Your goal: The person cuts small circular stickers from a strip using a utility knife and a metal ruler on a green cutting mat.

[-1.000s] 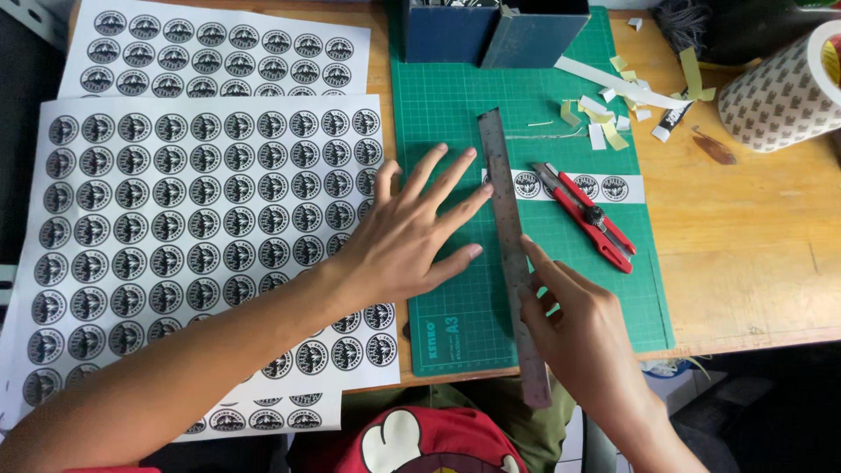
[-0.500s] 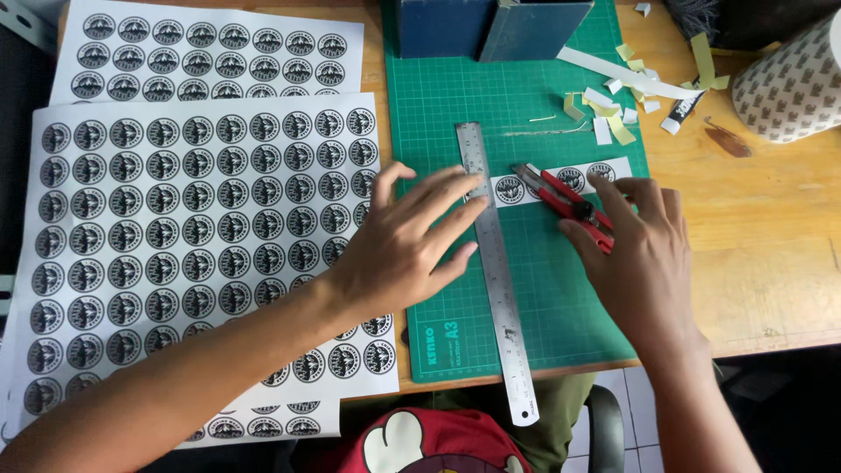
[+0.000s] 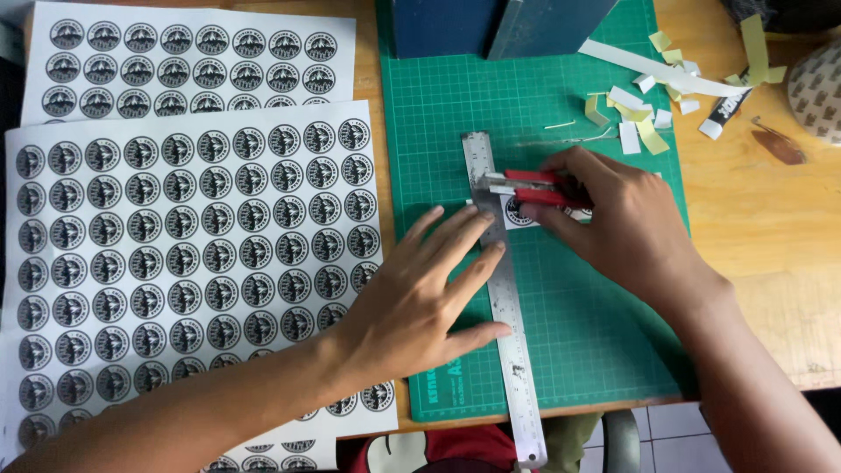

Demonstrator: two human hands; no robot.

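The left hand (image 3: 420, 298) lies flat, fingers spread, pressing the steel ruler (image 3: 501, 289) onto the green cutting mat (image 3: 578, 307), while beyond it the right hand (image 3: 626, 223) closes its grip on the red cutter (image 3: 526, 186) beside a sticker strip (image 3: 519, 215).

Around the steel ruler (image 3: 501, 289), bare green cutting mat (image 3: 596, 324) lies open to its right, below the right hand (image 3: 626, 223) gripping the red cutter (image 3: 530, 188). Left of the ruler, the left hand (image 3: 420, 298) and sticker sheets (image 3: 188, 254) fill the space. Above it stand two dark blue boxes (image 3: 499, 26) (close together); paper scraps (image 3: 644, 118) litter the upper right.
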